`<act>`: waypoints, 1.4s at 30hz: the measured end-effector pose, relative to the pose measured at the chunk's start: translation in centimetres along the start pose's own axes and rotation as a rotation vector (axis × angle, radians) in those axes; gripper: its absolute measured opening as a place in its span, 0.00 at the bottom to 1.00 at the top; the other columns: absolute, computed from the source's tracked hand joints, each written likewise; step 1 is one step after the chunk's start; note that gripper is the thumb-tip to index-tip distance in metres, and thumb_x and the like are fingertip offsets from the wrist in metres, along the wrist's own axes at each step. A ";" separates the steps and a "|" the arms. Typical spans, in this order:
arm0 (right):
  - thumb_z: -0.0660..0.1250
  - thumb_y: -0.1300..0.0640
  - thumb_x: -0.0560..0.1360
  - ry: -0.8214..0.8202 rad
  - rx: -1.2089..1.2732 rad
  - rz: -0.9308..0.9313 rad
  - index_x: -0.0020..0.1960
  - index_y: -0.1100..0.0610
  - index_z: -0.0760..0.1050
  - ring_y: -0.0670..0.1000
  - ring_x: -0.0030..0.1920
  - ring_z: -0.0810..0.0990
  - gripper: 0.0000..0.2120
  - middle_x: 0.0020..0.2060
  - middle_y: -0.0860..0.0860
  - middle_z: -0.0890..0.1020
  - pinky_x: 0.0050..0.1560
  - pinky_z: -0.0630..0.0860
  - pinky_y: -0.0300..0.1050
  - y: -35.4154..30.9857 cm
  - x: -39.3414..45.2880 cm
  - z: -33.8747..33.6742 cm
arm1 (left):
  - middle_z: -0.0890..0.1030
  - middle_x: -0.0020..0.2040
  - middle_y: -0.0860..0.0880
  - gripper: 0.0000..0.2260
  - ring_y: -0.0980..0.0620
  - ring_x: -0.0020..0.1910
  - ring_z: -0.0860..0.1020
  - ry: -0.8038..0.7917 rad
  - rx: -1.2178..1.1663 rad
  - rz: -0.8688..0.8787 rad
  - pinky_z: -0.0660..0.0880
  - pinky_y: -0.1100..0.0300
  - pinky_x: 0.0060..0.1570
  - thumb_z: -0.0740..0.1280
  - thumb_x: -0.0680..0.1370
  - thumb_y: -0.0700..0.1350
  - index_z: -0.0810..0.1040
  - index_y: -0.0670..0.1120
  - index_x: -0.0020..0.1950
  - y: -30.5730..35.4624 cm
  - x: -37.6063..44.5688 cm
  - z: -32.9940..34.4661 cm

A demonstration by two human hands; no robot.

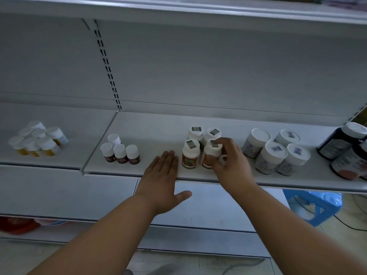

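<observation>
On a white shelf [155, 133] stands a cluster of white-capped bottles with orange-brown labels. My right hand [231, 161] grips the front right bottle [210, 153] of that cluster, fingers curled round its cap and side. Beside it stands the front left bottle [190, 155], with two more bottles [204, 133] behind. My left hand [161, 177] lies flat with straight fingers on the shelf's front edge, just left of the cluster and holding nothing.
Small dark-labelled bottles [120, 152] stand to the left, and yellow-labelled ones [37, 139] on the neighbouring shelf. White tubs [276, 151] and dark jars [345, 147] sit to the right. A blue plastic stool [315, 205] stands on the floor below right.
</observation>
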State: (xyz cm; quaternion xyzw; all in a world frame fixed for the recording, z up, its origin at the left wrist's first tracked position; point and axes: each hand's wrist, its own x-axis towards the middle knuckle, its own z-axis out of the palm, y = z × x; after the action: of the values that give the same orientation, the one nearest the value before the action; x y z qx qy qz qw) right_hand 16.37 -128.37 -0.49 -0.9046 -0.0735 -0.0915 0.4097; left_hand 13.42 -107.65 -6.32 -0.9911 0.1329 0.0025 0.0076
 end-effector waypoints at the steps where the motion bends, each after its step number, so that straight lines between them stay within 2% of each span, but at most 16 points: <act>1: 0.70 0.52 0.74 0.025 0.038 0.015 0.58 0.44 0.68 0.44 0.50 0.77 0.16 0.52 0.44 0.78 0.43 0.72 0.39 0.0 -0.1 -0.3 | 0.37 0.80 0.44 0.49 0.47 0.79 0.36 0.006 -0.003 -0.002 0.34 0.52 0.76 0.39 0.71 0.76 0.37 0.42 0.80 0.0 -0.1 0.0; 3: 0.71 0.51 0.73 0.068 0.192 0.110 0.58 0.45 0.69 0.40 0.48 0.79 0.16 0.49 0.42 0.80 0.46 0.74 0.37 -0.8 -0.6 -1.4 | 0.37 0.81 0.44 0.49 0.48 0.79 0.37 0.025 -0.020 -0.004 0.34 0.53 0.76 0.40 0.72 0.76 0.38 0.42 0.80 0.0 -0.1 0.1; 5: 0.72 0.54 0.73 0.052 0.618 0.282 0.57 0.52 0.74 0.47 0.48 0.82 0.15 0.47 0.47 0.83 0.50 0.78 0.45 -2.1 -0.9 -2.8 | 0.38 0.81 0.44 0.49 0.48 0.80 0.38 0.036 -0.039 -0.013 0.35 0.52 0.76 0.41 0.71 0.76 0.39 0.42 0.80 -0.1 -0.1 0.2; 8: 0.68 0.53 0.71 -0.212 1.447 0.656 0.55 0.60 0.77 0.56 0.41 0.83 0.16 0.42 0.57 0.83 0.45 0.80 0.52 -4.3 -1.2 -4.8 | 0.39 0.81 0.45 0.49 0.48 0.80 0.38 0.033 -0.036 -0.025 0.35 0.53 0.76 0.44 0.71 0.75 0.39 0.43 0.80 0.0 0.0 0.2; 10: 0.68 0.49 0.69 -0.354 1.598 0.757 0.54 0.63 0.77 0.59 0.39 0.81 0.20 0.42 0.60 0.81 0.42 0.80 0.52 -5.3 -1.5 -5.5 | 0.39 0.81 0.45 0.49 0.47 0.80 0.39 0.050 -0.041 -0.034 0.34 0.53 0.75 0.45 0.72 0.75 0.39 0.43 0.81 0.2 0.0 0.1; 14: 0.64 0.43 0.71 -0.487 1.600 0.720 0.48 0.66 0.81 0.56 0.33 0.79 0.25 0.43 0.61 0.81 0.33 0.79 0.47 -5.8 -1.8 -5.5 | 0.37 0.81 0.46 0.48 0.48 0.80 0.38 0.047 -0.059 -0.047 0.33 0.54 0.74 0.49 0.73 0.75 0.38 0.44 0.80 0.4 -0.1 -0.1; 18: 0.58 0.44 0.74 -0.580 1.618 0.662 0.63 0.65 0.74 0.56 0.35 0.79 0.28 0.43 0.60 0.80 0.36 0.78 0.49 -5.5 -1.6 -5.9 | 0.37 0.81 0.46 0.48 0.49 0.79 0.37 0.050 -0.073 -0.050 0.32 0.55 0.73 0.50 0.74 0.75 0.38 0.44 0.80 0.5 -0.1 -0.2; 21: 0.68 0.48 0.71 -0.593 1.610 0.662 0.56 0.66 0.78 0.60 0.39 0.82 0.23 0.43 0.61 0.80 0.37 0.81 0.52 -5.6 -1.7 -6.2 | 0.38 0.81 0.46 0.48 0.49 0.79 0.38 0.059 -0.081 -0.043 0.32 0.55 0.73 0.48 0.73 0.75 0.38 0.44 0.80 0.4 -0.1 -0.1; 24: 0.80 0.48 0.62 -0.617 1.637 0.615 0.53 0.66 0.79 0.59 0.38 0.82 0.29 0.44 0.61 0.80 0.36 0.81 0.51 -5.6 -1.8 -6.1 | 0.40 0.81 0.45 0.50 0.48 0.80 0.39 0.058 -0.084 -0.027 0.34 0.54 0.75 0.42 0.69 0.76 0.40 0.44 0.81 0.2 0.0 0.1; 27: 0.68 0.40 0.71 -0.614 1.672 0.627 0.60 0.63 0.72 0.54 0.36 0.77 0.30 0.45 0.60 0.79 0.35 0.76 0.45 -5.5 -1.6 -5.7 | 0.42 0.81 0.44 0.51 0.47 0.80 0.41 0.076 -0.092 -0.027 0.37 0.52 0.76 0.43 0.69 0.76 0.43 0.43 0.81 0.2 0.0 0.1; 30: 0.60 0.46 0.75 -0.652 1.656 0.656 0.64 0.65 0.71 0.55 0.37 0.77 0.26 0.44 0.60 0.79 0.35 0.76 0.46 -5.4 -1.5 -5.7 | 0.40 0.81 0.45 0.51 0.47 0.80 0.40 0.065 -0.068 -0.023 0.35 0.53 0.75 0.41 0.69 0.76 0.40 0.44 0.81 0.2 0.0 0.1; 33: 0.78 0.51 0.65 -0.629 1.635 0.632 0.61 0.67 0.76 0.59 0.41 0.82 0.30 0.44 0.62 0.80 0.39 0.81 0.52 -5.4 -1.8 -5.6 | 0.41 0.81 0.45 0.50 0.47 0.80 0.40 0.077 -0.069 -0.024 0.34 0.54 0.74 0.44 0.70 0.76 0.41 0.44 0.81 0.2 0.1 0.1; 35: 0.83 0.52 0.57 -0.640 1.619 0.612 0.58 0.68 0.78 0.59 0.40 0.83 0.35 0.43 0.61 0.79 0.39 0.82 0.53 -5.3 -1.9 -5.5 | 0.42 0.81 0.45 0.49 0.48 0.80 0.41 0.084 -0.070 -0.025 0.35 0.54 0.74 0.46 0.71 0.76 0.42 0.44 0.81 0.2 0.1 0.2; 37: 0.81 0.47 0.61 -0.671 1.617 0.604 0.58 0.66 0.76 0.55 0.38 0.80 0.34 0.43 0.59 0.78 0.37 0.79 0.48 -5.1 -1.8 -5.2 | 0.41 0.81 0.45 0.49 0.48 0.80 0.40 0.081 -0.072 -0.024 0.34 0.54 0.74 0.45 0.71 0.76 0.42 0.44 0.81 0.1 0.0 0.3; 39: 0.71 0.41 0.69 -0.673 1.643 0.646 0.58 0.64 0.74 0.55 0.39 0.77 0.29 0.45 0.58 0.77 0.38 0.75 0.47 -5.0 -1.6 -5.1 | 0.41 0.81 0.45 0.50 0.48 0.80 0.40 0.083 -0.078 -0.024 0.34 0.54 0.74 0.45 0.70 0.76 0.42 0.44 0.81 0.1 0.0 0.2; 42: 0.61 0.45 0.73 -0.666 1.608 0.677 0.56 0.63 0.74 0.61 0.45 0.81 0.23 0.49 0.63 0.80 0.41 0.78 0.50 -5.1 -1.8 -5.5 | 0.40 0.81 0.45 0.49 0.48 0.80 0.40 0.075 -0.070 -0.026 0.33 0.54 0.74 0.45 0.71 0.76 0.42 0.44 0.81 0.1 0.1 0.1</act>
State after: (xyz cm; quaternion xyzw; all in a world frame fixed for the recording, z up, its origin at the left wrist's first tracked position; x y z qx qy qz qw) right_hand 13.01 -129.28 6.44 -0.3022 0.0391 0.3753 0.8754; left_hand 13.45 -107.80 -6.40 -0.9918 0.1202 -0.0299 -0.0322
